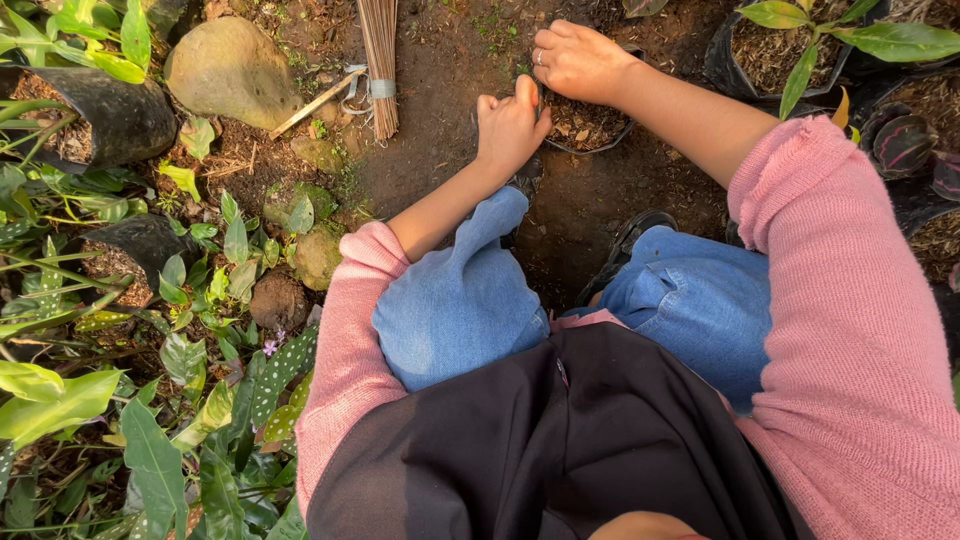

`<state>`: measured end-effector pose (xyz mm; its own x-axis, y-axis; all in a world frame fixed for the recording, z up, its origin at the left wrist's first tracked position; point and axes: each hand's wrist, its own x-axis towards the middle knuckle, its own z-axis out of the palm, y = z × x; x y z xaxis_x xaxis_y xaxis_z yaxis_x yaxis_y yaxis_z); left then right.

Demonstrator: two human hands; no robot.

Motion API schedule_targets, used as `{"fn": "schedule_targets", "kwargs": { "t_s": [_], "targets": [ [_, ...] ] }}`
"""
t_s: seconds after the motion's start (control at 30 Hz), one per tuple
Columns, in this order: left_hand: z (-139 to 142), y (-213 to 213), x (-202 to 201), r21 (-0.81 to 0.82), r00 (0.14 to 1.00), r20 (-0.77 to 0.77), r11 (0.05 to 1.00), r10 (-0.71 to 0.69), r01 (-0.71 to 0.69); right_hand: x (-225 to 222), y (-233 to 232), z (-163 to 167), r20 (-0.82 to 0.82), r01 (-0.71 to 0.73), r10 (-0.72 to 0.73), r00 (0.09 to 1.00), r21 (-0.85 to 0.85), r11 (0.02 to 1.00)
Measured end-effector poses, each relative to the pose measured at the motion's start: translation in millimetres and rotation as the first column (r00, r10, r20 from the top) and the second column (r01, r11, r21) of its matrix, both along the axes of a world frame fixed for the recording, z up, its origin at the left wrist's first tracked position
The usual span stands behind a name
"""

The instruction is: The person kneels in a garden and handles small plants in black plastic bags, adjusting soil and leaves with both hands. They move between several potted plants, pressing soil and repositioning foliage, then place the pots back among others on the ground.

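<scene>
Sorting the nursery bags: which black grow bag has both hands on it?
The small soil-filled bag at top centre, between the left hand and right hand; the other bags hold plants, untouched.

Outdoor plot, bare dark-brown soil (440,120) underfoot, scattered with dry litter. A large rounded stone (232,68) lies at upper left; smaller mossy stones (318,255) sit nearer the middle. A bundle of thin brown sticks (380,60) — bound with a pale band — rests on the soil. Green foliage (150,400) crowds the left edge, one spotted leaf (280,365) among it. Black planting bags (120,115) lie tipped there — light warm, low-angled.
</scene>
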<state>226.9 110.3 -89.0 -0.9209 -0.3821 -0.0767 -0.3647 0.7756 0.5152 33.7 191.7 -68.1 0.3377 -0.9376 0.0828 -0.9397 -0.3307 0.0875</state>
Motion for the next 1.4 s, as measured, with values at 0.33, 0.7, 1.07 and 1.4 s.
{"fn": "schedule_targets", "kwargs": {
  "t_s": [0.33, 0.7, 1.07, 1.4],
  "targets": [
    [-10, 3, 3, -0.031, 1.000, -0.004, 0.999, 0.028, -0.028, 4, -1, 13, 0.271, 0.033, -0.051, 0.961, 0.070, 0.997],
    [-9, 8, 6, 0.065, 0.990, 0.121, 0.995, 0.068, -0.076, 8, -6, -2, 0.138, -0.071, 0.050, 0.989, 0.156, 0.985],
    [23, -14, -14, -0.104, 0.988, -0.146, 0.994, -0.040, 0.024, -36, 60, 13, 0.392, 0.319, -0.365, 0.844, 0.179, 0.931],
    [11, -30, -64, -0.201, 0.973, -0.159, 0.970, -0.168, 0.135, -32, 46, -25, 0.157, 0.318, -0.311, 0.937, -0.020, 0.948]
  ]
}}
